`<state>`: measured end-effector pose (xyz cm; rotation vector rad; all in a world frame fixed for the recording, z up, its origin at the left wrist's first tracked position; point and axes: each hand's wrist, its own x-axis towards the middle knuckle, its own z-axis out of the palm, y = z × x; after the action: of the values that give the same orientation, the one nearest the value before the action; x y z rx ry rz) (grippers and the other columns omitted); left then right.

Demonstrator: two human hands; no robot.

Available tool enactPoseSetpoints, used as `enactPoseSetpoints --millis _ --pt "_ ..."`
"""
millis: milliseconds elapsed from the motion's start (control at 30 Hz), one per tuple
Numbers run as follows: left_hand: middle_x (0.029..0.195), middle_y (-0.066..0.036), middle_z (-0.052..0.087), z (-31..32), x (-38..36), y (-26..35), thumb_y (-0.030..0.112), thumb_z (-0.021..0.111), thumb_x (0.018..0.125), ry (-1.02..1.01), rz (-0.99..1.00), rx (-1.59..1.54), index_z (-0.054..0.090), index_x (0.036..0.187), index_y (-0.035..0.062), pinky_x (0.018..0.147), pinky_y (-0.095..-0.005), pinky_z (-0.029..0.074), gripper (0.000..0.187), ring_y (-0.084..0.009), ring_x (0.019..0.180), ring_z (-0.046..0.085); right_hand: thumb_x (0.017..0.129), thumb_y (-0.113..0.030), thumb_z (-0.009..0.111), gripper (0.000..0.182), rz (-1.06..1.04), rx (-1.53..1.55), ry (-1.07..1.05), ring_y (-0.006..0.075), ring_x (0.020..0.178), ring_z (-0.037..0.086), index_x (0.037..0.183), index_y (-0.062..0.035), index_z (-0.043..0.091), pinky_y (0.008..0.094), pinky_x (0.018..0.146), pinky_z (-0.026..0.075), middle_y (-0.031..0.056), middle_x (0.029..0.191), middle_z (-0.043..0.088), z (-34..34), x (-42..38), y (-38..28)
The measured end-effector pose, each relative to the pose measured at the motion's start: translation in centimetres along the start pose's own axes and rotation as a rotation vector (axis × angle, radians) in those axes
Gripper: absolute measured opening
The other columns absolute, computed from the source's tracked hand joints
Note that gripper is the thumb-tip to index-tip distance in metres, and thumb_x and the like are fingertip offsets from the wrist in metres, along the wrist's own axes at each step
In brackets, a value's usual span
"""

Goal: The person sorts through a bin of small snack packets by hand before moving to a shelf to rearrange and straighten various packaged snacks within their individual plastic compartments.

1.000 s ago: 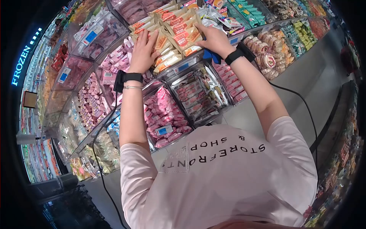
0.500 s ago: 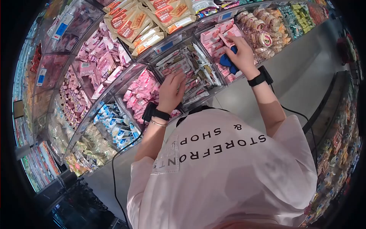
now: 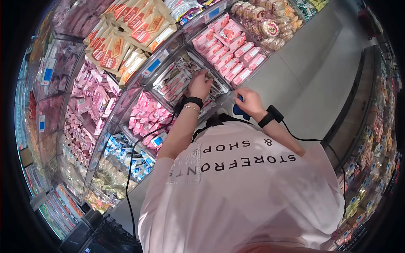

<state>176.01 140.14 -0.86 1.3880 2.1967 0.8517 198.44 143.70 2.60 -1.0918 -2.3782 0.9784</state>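
My left hand (image 3: 200, 86) reaches into a clear bin of narrow stick-shaped snack packets (image 3: 175, 80). Its fingers are bent but apart, resting on or just above the packets, with the fingertips partly hidden. My right hand (image 3: 250, 103) is closed around a blue cloth (image 3: 238, 110), which shows beneath the fingers. That hand is in front of the bins, close to my body. Beyond it, pink snack boxes (image 3: 230, 67) lie in neat rows in their bin.
Pink-wrapped sweets (image 3: 145, 111) and blue-and-white packets (image 3: 126, 152) fill neighbouring bins. Large VINA wafer bags (image 3: 135, 23) are stacked behind. Round pastries (image 3: 270, 27) sit at the upper right. A black cable (image 3: 130, 185) hangs by my left arm; grey floor (image 3: 295, 67) lies rightward.
My right hand has drawn back from the pink boxes towards my body, still with the blue cloth. My left hand has reached deeper among the stick packets. The view has shifted.
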Motion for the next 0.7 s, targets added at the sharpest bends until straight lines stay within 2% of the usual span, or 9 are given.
enactPoseSetpoints --millis 100,167,200,267,300,367,433,500,700 --pt "0.096 -0.017 0.064 0.6 0.6 0.2 0.021 0.076 0.073 0.022 -0.001 0.109 0.059 0.093 0.0010 0.079 -0.0444 0.048 0.033 -0.0352 0.095 0.060 0.078 -0.019 0.067 0.020 0.053 -0.015 -0.021 0.0313 0.074 0.062 0.092 -0.0059 0.064 0.0404 0.066 0.049 0.0111 0.083 0.062 -0.3 -1.0 0.6" --pt "0.095 -0.017 0.063 1.9 0.7 -1.4 0.023 0.078 0.070 0.248 0.176 0.249 0.058 0.092 0.0016 0.079 -0.0444 0.048 0.037 -0.0355 0.094 0.060 0.078 -0.020 0.066 0.020 0.062 -0.002 -0.021 0.0314 0.074 0.062 0.092 -0.0061 0.064 0.0407 0.066 0.049 0.0111 0.083 0.062 -0.3 -1.6 1.0" --pt "0.095 -0.017 0.063 1.8 0.6 -1.0 0.023 0.078 0.070 0.247 0.177 0.254 0.058 0.092 0.0016 0.079 -0.0444 0.048 0.037 -0.0355 0.094 0.060 0.078 -0.020 0.066 0.020 0.059 -0.004 -0.020 0.0315 0.074 0.062 0.092 -0.0064 0.064 0.0407 0.066 0.049 0.0108 0.082 0.062 -0.4 -1.8 1.3" --pt "0.094 -0.018 0.063 1.7 0.3 0.3 0.027 0.080 0.067 0.084 -0.059 0.124 0.058 0.091 0.0025 0.079 -0.0446 0.048 0.041 -0.0355 0.093 0.060 0.078 -0.020 0.066 0.019 0.051 0.001 -0.015 0.0315 0.074 0.062 0.092 -0.0068 0.064 0.0406 0.066 0.049 0.0106 0.082 0.062 -0.4 -2.1 1.6" --pt "0.094 -0.018 0.063 2.0 0.2 0.5 0.027 0.080 0.067 0.087 -0.056 0.131 0.058 0.091 0.0025 0.079 -0.0446 0.048 0.041 -0.0355 0.093 0.060 0.078 -0.020 0.066 0.019 0.053 -0.001 -0.019 0.0315 0.074 0.061 0.092 -0.0069 0.064 0.0407 0.066 0.049 0.0105 0.082 0.062 -0.3 -2.3 1.8" --pt "0.093 -0.018 0.063 2.5 0.5 0.8 0.029 0.080 0.067 0.127 -0.172 0.179 0.059 0.092 0.0030 0.077 -0.0451 0.049 0.042 -0.0357 0.090 0.061 0.078 -0.020 0.066 0.019 0.043 -0.002 -0.012 0.0314 0.073 0.061 0.092 -0.0071 0.064 0.0408 0.065 0.049 0.0103 0.081 0.062 -0.3 -2.1 2.0" --pt "0.092 -0.019 0.064 2.5 0.7 1.6 0.028 0.077 0.068 0.178 -0.164 0.201 0.059 0.094 0.0014 0.078 -0.0453 0.050 0.041 -0.0365 0.089 0.062 0.078 -0.020 0.066 0.019 0.054 -0.027 -0.052 0.0313 0.073 0.061 0.092 -0.0069 0.064 0.0409 0.065 0.049 0.0102 0.081 0.061 -0.4 -2.0 2.1" --pt "0.098 -0.021 0.062 2.3 1.2 2.2 0.029 0.075 0.068 0.087 -0.330 0.245 0.059 0.096 -0.0020 0.080 -0.0447 0.051 0.045 -0.0374 0.094 0.061 0.077 -0.020 0.067 0.019 0.040 -0.014 -0.049 0.0314 0.073 0.061 0.092 -0.0067 0.064 0.0411 0.066 0.049 0.0106 0.081 0.061 -0.6 -1.8 2.0" --pt "0.106 -0.025 0.061 0.4 1.2 3.5 0.027 0.065 0.068 -0.044 -0.386 0.216 0.060 0.097 -0.0045 0.080 -0.0458 0.051 0.043 -0.0402 0.092 0.062 0.077 -0.019 0.067 0.020 0.040 0.012 -0.044 0.0317 0.075 0.061 0.092 -0.0066 0.064 0.0413 0.066 0.049 0.0113 0.081 0.061 -1.2 -1.8 2.1"
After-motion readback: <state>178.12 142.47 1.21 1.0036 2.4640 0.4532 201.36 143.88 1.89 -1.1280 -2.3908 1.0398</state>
